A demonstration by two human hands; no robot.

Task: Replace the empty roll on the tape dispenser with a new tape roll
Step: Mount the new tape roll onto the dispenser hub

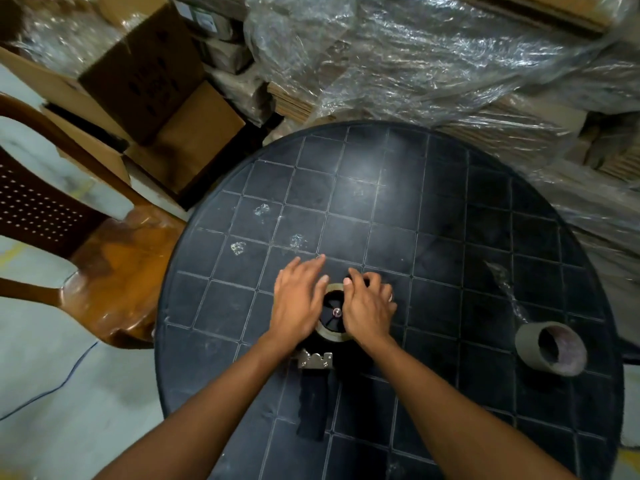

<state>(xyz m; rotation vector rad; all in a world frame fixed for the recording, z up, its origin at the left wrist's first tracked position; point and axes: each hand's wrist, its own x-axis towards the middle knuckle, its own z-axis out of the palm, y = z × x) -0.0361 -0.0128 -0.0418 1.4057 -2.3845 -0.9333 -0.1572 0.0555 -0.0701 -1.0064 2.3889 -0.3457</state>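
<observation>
The tape roll [329, 333], seated on the tape dispenser [311, 407] on the table [450, 220], is touched at its left by the straight fingers [311, 268] of the left hand [298, 301] and gripped at its far rim by the curled right hand [367, 308].

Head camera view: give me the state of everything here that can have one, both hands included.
tape roll: seated on the dispenser's hub, between both hands.
tape dispenser: lying on the table, handle toward the person.
empty core: off the dispenser, lying apart at the right.
left hand: fingers straight, against the roll's left side.
right hand: fingers curled over the roll's right edge.
</observation>
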